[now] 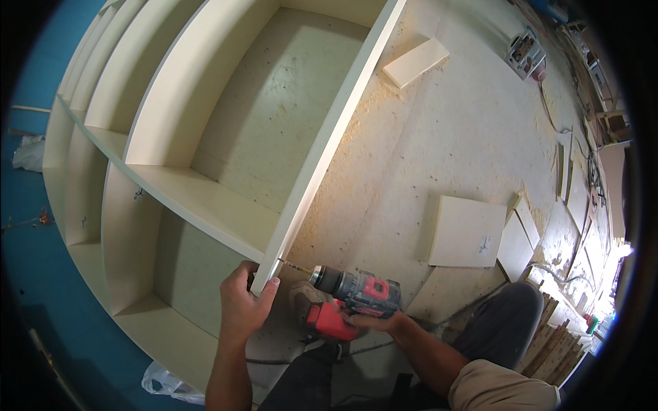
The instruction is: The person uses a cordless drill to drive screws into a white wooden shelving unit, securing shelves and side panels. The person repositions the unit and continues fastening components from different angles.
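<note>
One big cream shelving carcass (171,137) lay on its back across the dusty floor (445,123), and I judged it heavy, stiff and awkward, its laminated faces smooth enough to slip under a palm, so the raw panel edges looked the surer hold. Its long side panel (329,137) ran straight and thin, probably liable to chip at the corners. Loose offcut boards (468,231) lay well apart to the right, flat and square. My left hand (243,305) was wrapped tight around that panel's near corner. My right hand (373,320) was closed around the red-and-grey cordless drill (353,294), a dense, chunky tool with a rubbery handle, its bit (296,266) touching the panel edge.
</note>
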{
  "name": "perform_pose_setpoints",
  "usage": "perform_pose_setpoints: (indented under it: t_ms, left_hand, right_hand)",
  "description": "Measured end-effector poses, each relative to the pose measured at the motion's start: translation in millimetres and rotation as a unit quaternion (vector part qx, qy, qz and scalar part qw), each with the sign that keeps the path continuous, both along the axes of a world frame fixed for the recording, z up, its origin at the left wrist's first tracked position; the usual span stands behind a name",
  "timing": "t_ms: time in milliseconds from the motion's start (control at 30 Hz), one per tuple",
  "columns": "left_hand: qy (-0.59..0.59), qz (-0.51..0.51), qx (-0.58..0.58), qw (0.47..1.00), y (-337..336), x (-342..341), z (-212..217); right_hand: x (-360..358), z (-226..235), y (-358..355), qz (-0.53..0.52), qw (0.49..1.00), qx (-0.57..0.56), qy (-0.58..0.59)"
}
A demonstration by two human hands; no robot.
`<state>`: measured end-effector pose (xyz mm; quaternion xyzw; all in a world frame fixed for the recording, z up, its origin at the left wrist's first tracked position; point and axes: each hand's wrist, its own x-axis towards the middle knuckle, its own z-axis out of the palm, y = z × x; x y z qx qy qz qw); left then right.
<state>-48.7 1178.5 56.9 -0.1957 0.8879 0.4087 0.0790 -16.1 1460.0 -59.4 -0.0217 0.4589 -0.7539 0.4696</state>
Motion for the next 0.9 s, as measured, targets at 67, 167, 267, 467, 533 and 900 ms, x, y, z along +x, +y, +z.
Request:
perform_pose_setpoints:
  t_ms: [67, 167, 267, 467, 533, 900]
  left_hand:
    - [-0.008, 0.002, 0.006, 1.000, 0.3, -1.2, 2.5]
    - [0.007, 0.015, 0.029, 0.999, -1.7, 2.3, -3.5]
    - [-0.012, 0.023, 0.039, 0.999, -1.3, 3.7, -3.8]
    - [-0.016, 0.013, 0.042, 0.999, -0.3, -0.1, -1.4]
    - [-0.021, 0.013, 0.037, 0.999, -2.0, 0.5, -1.1]
    - [-0.025, 0.015, 0.045, 0.999, -2.5, -0.4, -0.6]
  right_hand:
    - [-5.0, 0.0, 0.2, 0.015, 0.999, -0.013, 0.029]
    - [-2.7, 0.9, -3.8, 0.002, 1.000, -0.025, -0.006]
    - [2.1, -0.5, -6.8, -0.004, 1.000, -0.011, 0.005]
    - [-4.3, -1.3, -9.5, 0.020, 0.999, -0.009, 0.036]
    - [-3.6, -1.9, -12.3, 0.022, 0.999, -0.009, 0.024]
    - [-14.2, -0.4, -18.6, 0.058, 0.989, 0.046, 0.132]
